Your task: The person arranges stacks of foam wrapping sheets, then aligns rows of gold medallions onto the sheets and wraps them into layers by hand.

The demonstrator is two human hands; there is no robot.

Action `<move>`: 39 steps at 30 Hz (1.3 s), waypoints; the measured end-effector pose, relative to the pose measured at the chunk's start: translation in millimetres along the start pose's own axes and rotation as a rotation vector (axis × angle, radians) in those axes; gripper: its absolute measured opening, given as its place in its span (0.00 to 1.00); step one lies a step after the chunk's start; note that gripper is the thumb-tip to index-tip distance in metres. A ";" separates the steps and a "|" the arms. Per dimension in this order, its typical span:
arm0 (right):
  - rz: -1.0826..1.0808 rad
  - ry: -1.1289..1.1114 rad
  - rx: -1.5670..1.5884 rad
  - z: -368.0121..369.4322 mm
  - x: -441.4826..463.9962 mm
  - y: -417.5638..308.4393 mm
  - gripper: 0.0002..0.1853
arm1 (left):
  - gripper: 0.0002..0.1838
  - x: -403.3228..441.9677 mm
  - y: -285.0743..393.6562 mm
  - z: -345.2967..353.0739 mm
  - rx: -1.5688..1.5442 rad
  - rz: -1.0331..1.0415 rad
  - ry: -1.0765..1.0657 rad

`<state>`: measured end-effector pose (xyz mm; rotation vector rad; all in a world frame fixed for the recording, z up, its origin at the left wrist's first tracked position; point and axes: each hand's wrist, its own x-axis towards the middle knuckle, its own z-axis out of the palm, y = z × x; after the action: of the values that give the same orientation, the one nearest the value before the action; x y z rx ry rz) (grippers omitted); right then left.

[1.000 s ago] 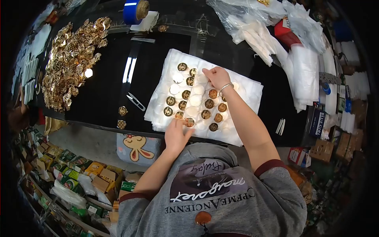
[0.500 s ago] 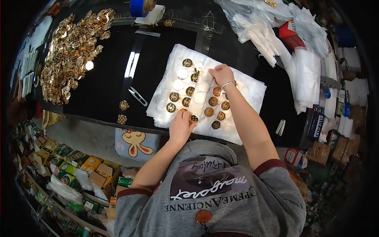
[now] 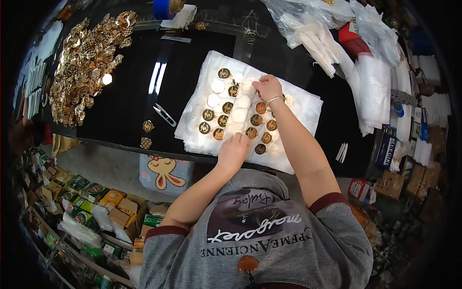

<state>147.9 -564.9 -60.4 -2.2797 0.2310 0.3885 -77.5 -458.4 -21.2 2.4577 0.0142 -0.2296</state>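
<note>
White translucent sheets [image 3: 303, 108] lie stacked and tilted on the black table, with several round dark-and-gold pieces [image 3: 208, 114] and pale discs [image 3: 239, 115] in rows on them. At the near edge of the stack, my left hand [image 3: 234, 150] has its fingers closed over the sheet beside a round piece [image 3: 251, 132]; what is under the fingertips is hidden. My right hand [image 3: 268, 88] pinches at the upper middle of the stack, above an orange-brown piece [image 3: 260, 107]; whatever it holds is too small to make out.
A heap of gold pieces [image 3: 86, 67] covers the table's left end. Snips [image 3: 165, 115] and two loose round pieces [image 3: 147, 126] lie left of the sheets. Blue tape [image 3: 163, 8] stands at the back. Plastic bags [image 3: 313, 33] and a white roll [image 3: 374, 91] are at the right.
My left hand has moved right along the sheets' near edge, and the checked piece seen by its fingertips is now out of sight. My right hand stays near the upper middle, still pinching.
</note>
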 end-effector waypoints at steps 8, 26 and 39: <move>-0.119 0.069 -0.058 0.3 -7.3 -12.5 0.11 | 0.15 1.3 -7.6 -3.8 -0.059 0.215 0.023; 0.204 -0.226 0.623 7.3 -18.1 -88.2 0.10 | 0.05 -27.5 -72.3 -36.2 -0.749 -0.410 0.220; 0.032 -0.227 -0.027 23.3 -10.0 -62.4 0.14 | 0.13 -20.8 -51.3 -39.3 -0.300 -0.268 0.309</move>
<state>151.7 -505.6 -28.9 -2.2374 0.1475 0.6657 -95.1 -392.9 -19.4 2.1630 0.4795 0.0390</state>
